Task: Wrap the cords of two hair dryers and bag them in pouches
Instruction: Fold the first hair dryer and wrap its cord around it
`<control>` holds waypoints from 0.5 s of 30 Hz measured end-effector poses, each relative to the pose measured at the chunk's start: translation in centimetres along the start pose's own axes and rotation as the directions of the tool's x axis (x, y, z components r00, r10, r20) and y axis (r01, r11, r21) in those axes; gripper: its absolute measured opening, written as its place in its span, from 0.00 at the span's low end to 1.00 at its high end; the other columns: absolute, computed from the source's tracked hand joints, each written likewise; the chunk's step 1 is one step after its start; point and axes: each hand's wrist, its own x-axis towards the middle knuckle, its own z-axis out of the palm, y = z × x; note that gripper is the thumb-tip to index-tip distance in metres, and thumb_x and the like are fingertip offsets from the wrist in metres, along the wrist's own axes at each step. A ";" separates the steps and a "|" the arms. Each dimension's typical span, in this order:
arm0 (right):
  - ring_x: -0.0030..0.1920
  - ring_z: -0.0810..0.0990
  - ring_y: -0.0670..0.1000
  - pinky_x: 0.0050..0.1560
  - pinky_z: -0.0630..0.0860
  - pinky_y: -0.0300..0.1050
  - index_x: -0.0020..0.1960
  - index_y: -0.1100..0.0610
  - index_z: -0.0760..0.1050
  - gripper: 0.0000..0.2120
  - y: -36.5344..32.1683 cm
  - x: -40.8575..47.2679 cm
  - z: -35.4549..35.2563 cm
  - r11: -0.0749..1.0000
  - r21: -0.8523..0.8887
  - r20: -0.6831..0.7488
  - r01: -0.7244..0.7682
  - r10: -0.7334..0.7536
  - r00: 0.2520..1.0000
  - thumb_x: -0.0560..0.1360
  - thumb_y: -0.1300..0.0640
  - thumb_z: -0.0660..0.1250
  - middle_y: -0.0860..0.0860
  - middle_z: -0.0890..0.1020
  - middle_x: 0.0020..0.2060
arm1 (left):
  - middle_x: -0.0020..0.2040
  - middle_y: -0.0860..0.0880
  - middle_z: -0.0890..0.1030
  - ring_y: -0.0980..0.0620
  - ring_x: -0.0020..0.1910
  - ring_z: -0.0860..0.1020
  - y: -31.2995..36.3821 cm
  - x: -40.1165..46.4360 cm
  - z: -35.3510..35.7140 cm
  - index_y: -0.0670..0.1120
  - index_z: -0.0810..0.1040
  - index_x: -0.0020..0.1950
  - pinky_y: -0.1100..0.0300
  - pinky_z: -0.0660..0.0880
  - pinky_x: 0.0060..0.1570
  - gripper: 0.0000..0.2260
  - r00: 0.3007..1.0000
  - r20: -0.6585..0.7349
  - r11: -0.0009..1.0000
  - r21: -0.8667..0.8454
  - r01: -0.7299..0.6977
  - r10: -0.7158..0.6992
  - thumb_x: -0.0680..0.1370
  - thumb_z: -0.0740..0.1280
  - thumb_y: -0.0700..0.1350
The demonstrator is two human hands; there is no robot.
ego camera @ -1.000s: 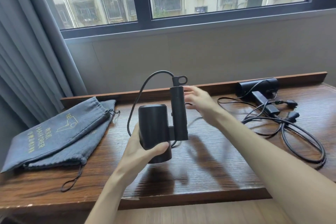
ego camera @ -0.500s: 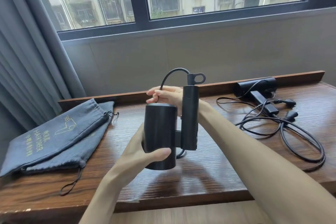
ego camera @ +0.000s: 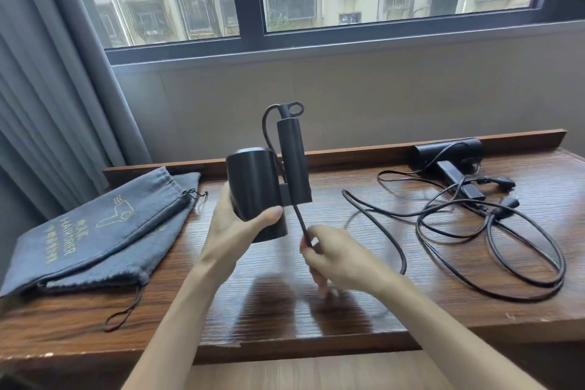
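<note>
A black hair dryer [ego camera: 256, 190] is held clear of the wooden table [ego camera: 348, 320], its folded handle pointing up. The left hand [ego camera: 235, 225] is closed round the barrel, thumb across the front, presumably to keep the body steady as a spool. The cord [ego camera: 300, 222] is seen leaving the handle's top, running down behind it and emerging below, where it is pinched taut in the closed right hand [ego camera: 335, 258], just below and to the right of the left grip. The tension is judged to serve a tight first turn; wrapping has barely begun.

Well right of both grips, a second hair dryer [ego camera: 446, 153] lies with loose cord loops [ego camera: 493, 247] tangled together; snagging of the slack is possible. Left of the grips, two grey pouches [ego camera: 95, 231] lie stacked, unused.
</note>
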 end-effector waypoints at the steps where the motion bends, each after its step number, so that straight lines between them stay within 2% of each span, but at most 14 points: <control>1: 0.26 0.80 0.49 0.34 0.75 0.46 0.44 0.57 0.72 0.08 -0.4 -1.0 0.0 0.998 -0.069 0.026 0.007 -0.005 1.000 0.78 0.58 0.55 0.53 0.82 0.30 | 0.52 0.49 0.82 0.51 0.52 0.82 -0.3 0.1 0.0 0.51 0.72 0.62 0.56 0.80 0.47 0.31 1.000 -0.019 1.000 0.018 0.006 -0.005 0.62 0.78 0.51; 4: 0.37 0.76 0.55 0.36 0.65 0.48 0.44 0.55 0.72 0.11 -1.0 -3.7 -0.3 0.905 -0.412 0.034 0.104 -0.099 0.994 0.80 0.51 0.55 0.51 0.78 0.34 | 0.53 0.51 0.82 0.53 0.52 0.81 -0.9 0.5 -0.4 0.52 0.72 0.62 0.53 0.80 0.51 0.31 0.998 -0.068 0.998 0.054 0.017 -0.014 0.62 0.79 0.51; 7: 0.41 0.75 0.57 0.39 0.65 0.50 0.47 0.53 0.70 0.16 -2.3 -5.9 -2.3 0.817 -0.550 0.068 0.174 -0.163 0.984 0.81 0.43 0.51 0.50 0.76 0.36 | 0.53 0.52 0.82 0.58 0.51 0.81 -1.0 0.4 -1.0 0.52 0.71 0.63 0.57 0.79 0.52 0.30 0.998 -0.064 0.994 0.106 0.012 -0.005 0.65 0.79 0.46; 9: 0.41 0.76 0.55 0.42 0.69 0.50 0.49 0.52 0.71 0.16 -3.7 -6.8 -4.3 0.767 -0.600 0.085 0.229 -0.223 0.971 0.81 0.43 0.51 0.49 0.78 0.39 | 0.53 0.53 0.81 0.62 0.50 0.80 -1.1 -0.1 -1.1 0.51 0.70 0.65 0.68 0.78 0.47 0.30 1.000 -0.030 0.988 0.154 0.003 0.002 0.67 0.79 0.41; 11: 0.39 0.77 0.52 0.41 0.72 0.47 0.49 0.50 0.75 0.12 -4.6 -6.7 -6.3 0.739 -0.605 0.048 0.295 -0.336 0.941 0.81 0.45 0.56 0.47 0.80 0.38 | 0.54 0.55 0.80 0.65 0.51 0.79 -1.3 -0.8 -0.9 0.51 0.69 0.66 0.75 0.74 0.43 0.31 0.999 0.031 0.975 0.220 -0.014 0.007 0.68 0.78 0.42; 13: 0.34 0.77 0.49 0.38 0.74 0.44 0.46 0.50 0.79 0.07 -5.0 -5.6 -8.1 0.752 -0.539 -0.026 0.380 -0.466 0.885 0.77 0.49 0.64 0.46 0.80 0.34 | 0.56 0.55 0.80 0.65 0.52 0.78 -1.6 -1.4 -0.6 0.52 0.68 0.67 0.76 0.74 0.44 0.32 0.996 0.089 0.964 0.264 -0.014 -0.010 0.67 0.79 0.44; 15: 0.34 0.75 0.45 0.38 0.71 0.34 0.45 0.51 0.82 0.03 -4.9 -3.9 -10.0 0.787 -0.466 -0.039 0.405 -0.475 0.879 0.73 0.56 0.70 0.45 0.80 0.33 | 0.56 0.55 0.80 0.65 0.53 0.78 -2.0 -2.1 -0.2 0.54 0.68 0.67 0.74 0.74 0.45 0.32 0.990 0.134 0.965 0.261 0.004 -0.040 0.67 0.79 0.45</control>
